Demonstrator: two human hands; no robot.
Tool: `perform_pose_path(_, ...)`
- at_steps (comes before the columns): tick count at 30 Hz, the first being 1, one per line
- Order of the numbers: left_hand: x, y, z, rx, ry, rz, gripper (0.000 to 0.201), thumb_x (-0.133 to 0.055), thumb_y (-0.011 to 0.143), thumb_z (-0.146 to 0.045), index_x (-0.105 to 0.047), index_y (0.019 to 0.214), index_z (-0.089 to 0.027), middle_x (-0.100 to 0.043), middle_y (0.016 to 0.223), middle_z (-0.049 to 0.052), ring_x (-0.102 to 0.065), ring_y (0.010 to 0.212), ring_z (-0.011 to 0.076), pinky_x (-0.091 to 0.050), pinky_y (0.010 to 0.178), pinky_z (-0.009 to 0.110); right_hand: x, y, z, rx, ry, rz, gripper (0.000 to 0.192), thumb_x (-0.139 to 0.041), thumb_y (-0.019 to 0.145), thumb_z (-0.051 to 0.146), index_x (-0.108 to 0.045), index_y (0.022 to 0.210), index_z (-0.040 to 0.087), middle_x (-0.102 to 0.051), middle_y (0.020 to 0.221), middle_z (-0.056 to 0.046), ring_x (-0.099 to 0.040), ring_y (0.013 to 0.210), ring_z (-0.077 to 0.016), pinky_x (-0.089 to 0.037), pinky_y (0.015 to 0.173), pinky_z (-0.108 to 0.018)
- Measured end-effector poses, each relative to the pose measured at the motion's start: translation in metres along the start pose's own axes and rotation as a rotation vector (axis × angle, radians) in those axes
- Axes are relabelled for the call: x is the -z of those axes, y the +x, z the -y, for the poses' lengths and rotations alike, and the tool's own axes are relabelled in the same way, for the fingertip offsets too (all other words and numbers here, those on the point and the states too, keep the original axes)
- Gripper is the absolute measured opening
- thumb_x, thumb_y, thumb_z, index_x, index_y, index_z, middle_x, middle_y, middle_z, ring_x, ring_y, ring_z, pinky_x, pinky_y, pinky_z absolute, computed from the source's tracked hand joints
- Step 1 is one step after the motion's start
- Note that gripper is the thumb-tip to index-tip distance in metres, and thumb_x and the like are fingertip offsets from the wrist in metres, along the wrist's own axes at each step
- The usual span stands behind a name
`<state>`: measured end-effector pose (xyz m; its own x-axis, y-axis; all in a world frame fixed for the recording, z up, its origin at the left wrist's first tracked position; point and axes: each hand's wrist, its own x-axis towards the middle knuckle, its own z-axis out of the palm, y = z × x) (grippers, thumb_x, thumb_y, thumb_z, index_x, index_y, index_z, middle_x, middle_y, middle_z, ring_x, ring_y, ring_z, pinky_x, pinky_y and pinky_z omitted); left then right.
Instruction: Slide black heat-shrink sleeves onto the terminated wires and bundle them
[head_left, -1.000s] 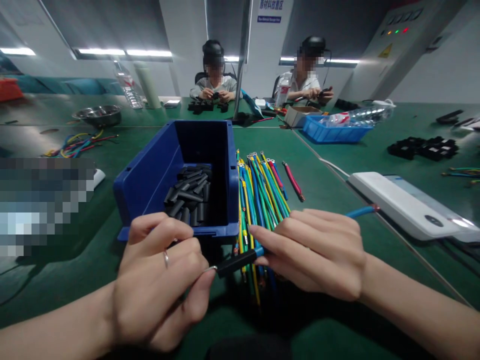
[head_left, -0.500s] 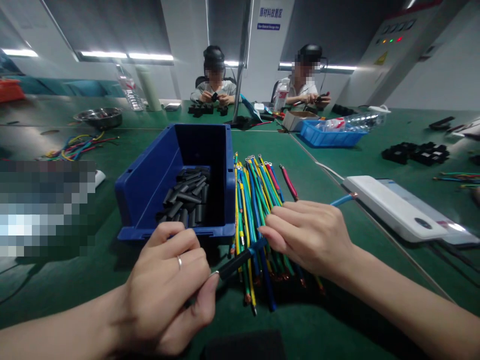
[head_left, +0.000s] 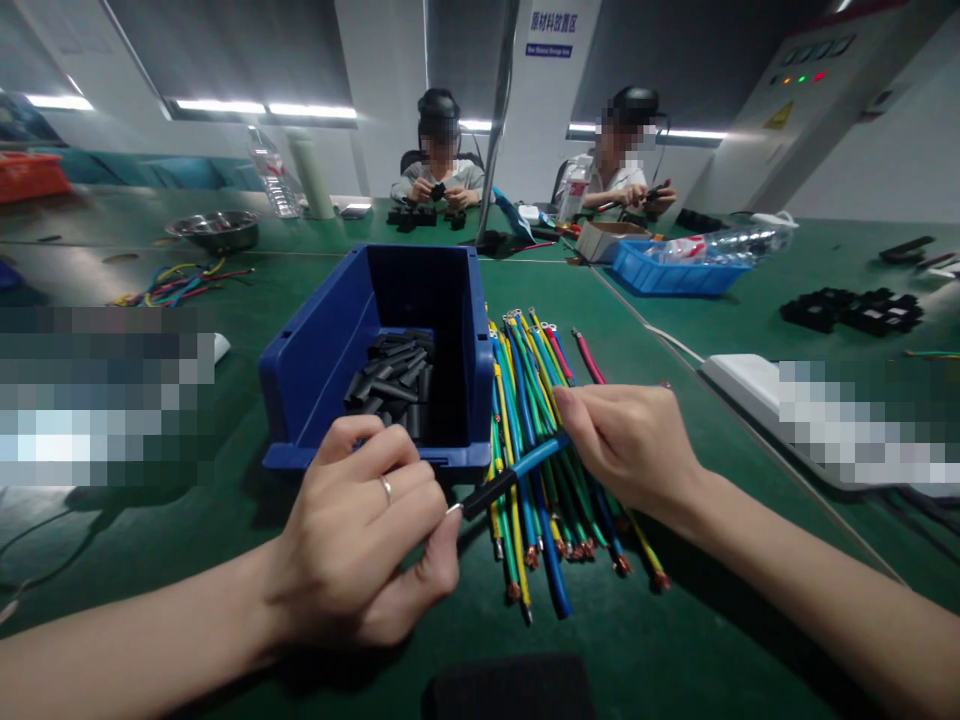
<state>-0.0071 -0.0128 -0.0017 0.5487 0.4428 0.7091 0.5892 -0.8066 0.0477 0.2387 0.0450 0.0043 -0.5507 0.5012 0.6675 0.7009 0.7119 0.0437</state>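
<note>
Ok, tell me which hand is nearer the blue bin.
Left. The left hand sits right at the front lip of the blue bin; the right hand is off to its right, over the wires.

Readable text is scarce from my feed. White sign (head_left: 551,35) on the back wall pillar: top line in blue Chinese chars, "原材料放置区"; below it a small blue strip w/ white print, too small for me to read. Grey control cabinet (head_left: 795,110) at right carries a yellow triangular warning sticker (head_left: 778,115), symbol unclear. Bottle labels on the worktop: blurred, can't read.
</note>
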Motion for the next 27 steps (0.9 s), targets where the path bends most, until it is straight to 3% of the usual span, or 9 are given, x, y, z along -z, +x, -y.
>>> perform_pose_path(5, 0.006, 0.002, 0.005, 0.054, 0.036, 0.051, 0.022, -0.045, 0.093, -0.015, -0.049, 0.072, -0.019, -0.053, 0.061, -0.003, -0.046, 0.064, 0.0162, -0.032, 0.076, 0.038, 0.008, 0.002, -0.009, 0.056, 0.085, -0.080, 0.041, -0.043, 0.098, 0.021, -0.039, 0.057, 0.021, -0.041, 0.051, 0.004, -0.037, 0.045, -0.0097, -0.027, 0.049, -0.027)
perform_pose_path(9, 0.006, 0.001, 0.003, 0.033, 0.063, 0.055, 0.018, -0.042, 0.095, -0.013, -0.054, 0.084, -0.019, -0.056, 0.066, -0.002, -0.047, 0.066, 0.0175, -0.032, 0.076, 0.037, 0.015, 0.002, -0.002, 0.146, 0.161, -0.029, 0.025, -0.048, 0.097, 0.026, -0.053, 0.074, 0.018, -0.054, 0.061, 0.000, -0.048, 0.053, -0.0119, -0.035, 0.053, -0.026)
perform_pose_path(13, 0.003, -0.001, 0.002, 0.008, 0.035, 0.039, 0.017, -0.042, 0.096, -0.010, -0.055, 0.089, -0.019, -0.059, 0.069, -0.003, -0.050, 0.070, 0.0167, -0.032, 0.079, 0.036, 0.016, -0.001, 0.007, 0.219, 0.231, 0.025, 0.019, -0.051, 0.097, 0.026, -0.059, 0.084, 0.016, -0.059, 0.062, 0.000, -0.049, 0.054, -0.0120, -0.036, 0.052, -0.026)
perform_pose_path(18, 0.005, -0.002, 0.002, 0.021, -0.102, 0.005, 0.013, -0.040, 0.099, -0.021, -0.051, 0.092, -0.019, -0.063, 0.075, -0.001, -0.054, 0.077, 0.0181, -0.032, 0.082, 0.039, 0.018, 0.002, 0.006, 0.269, 0.341, -0.088, 0.004, -0.062, 0.092, 0.019, -0.062, 0.095, 0.016, -0.065, 0.069, -0.002, -0.054, 0.058, -0.0121, -0.040, 0.054, -0.027)
perform_pose_path(23, 0.007, -0.001, 0.001, 0.065, -0.138, -0.002, 0.012, -0.043, 0.096, -0.018, -0.049, 0.086, -0.019, -0.063, 0.073, -0.002, -0.055, 0.074, 0.0162, -0.031, 0.083, 0.039, 0.018, 0.004, 0.007, 0.286, 0.345, -0.107, 0.008, -0.067, 0.088, 0.016, -0.062, 0.094, 0.016, -0.067, 0.072, -0.004, -0.057, 0.062, -0.0136, -0.043, 0.055, -0.028)
perform_pose_path(25, 0.007, -0.001, 0.000, 0.078, -0.137, 0.011, 0.011, -0.045, 0.093, -0.014, -0.050, 0.085, -0.019, -0.062, 0.072, -0.003, -0.054, 0.073, 0.0156, -0.031, 0.083, 0.038, 0.016, 0.002, 0.008, 0.257, 0.337, -0.090, 0.009, -0.058, 0.094, 0.024, -0.061, 0.092, 0.016, -0.066, 0.070, -0.004, -0.055, 0.060, -0.0138, -0.041, 0.054, -0.029)
perform_pose_path(27, 0.008, -0.001, -0.002, 0.062, -0.143, 0.023, 0.010, -0.046, 0.092, -0.014, -0.051, 0.086, -0.019, -0.061, 0.071, -0.004, -0.054, 0.074, 0.0153, -0.033, 0.083, 0.037, 0.013, -0.001, 0.010, 0.214, 0.296, -0.119, 0.025, -0.042, 0.101, 0.025, -0.059, 0.085, 0.016, -0.063, 0.065, -0.004, -0.051, 0.056, -0.0133, -0.039, 0.053, -0.029)
